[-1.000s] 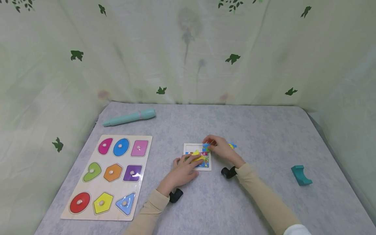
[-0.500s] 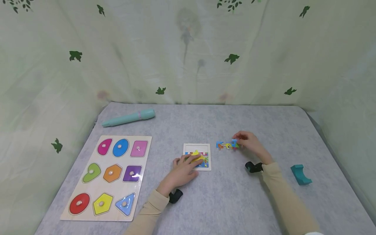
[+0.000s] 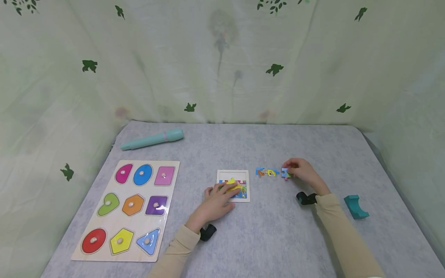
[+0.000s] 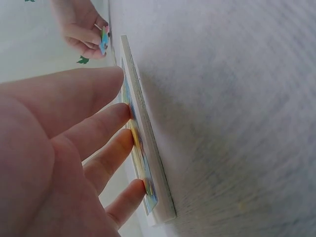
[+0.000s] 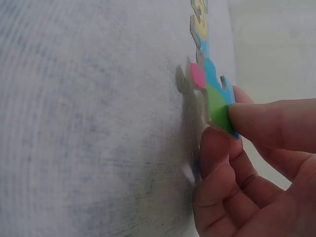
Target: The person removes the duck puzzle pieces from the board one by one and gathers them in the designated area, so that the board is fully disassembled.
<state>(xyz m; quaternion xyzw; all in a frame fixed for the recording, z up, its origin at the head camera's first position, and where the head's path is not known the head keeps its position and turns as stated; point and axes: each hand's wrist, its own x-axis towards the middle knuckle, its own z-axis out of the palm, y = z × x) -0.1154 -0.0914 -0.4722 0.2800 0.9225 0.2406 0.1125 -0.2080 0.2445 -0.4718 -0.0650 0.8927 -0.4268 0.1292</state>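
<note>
My left hand (image 3: 216, 200) lies over the small white puzzle frame (image 3: 225, 174), its fingers spread and their tips touching the puzzle pieces in the lower part. The frame's upper strip is bare white. To the right, my right hand (image 3: 303, 174) pinches a jigsaw piece (image 5: 217, 101) of blue, green and pink between thumb and fingers, just above the table. Left of that piece, a row of joined blue, yellow and orange jigsaw pieces (image 3: 267, 172) lies on the cloth. Part of the puzzle picture is hidden under my left fingers.
At the left lies a large wooden shape board (image 3: 139, 210) with coloured knobbed pieces. Behind it is a teal pen-shaped object (image 3: 153, 139). A teal arch-shaped block (image 3: 356, 207) stands at the right. Pale curtains surround the grey cloth-covered table.
My right hand has left the frame's upper right corner and moved right with the blue-green piece, now apart from the loose row. My left hand has stayed on the puzzle.
</note>
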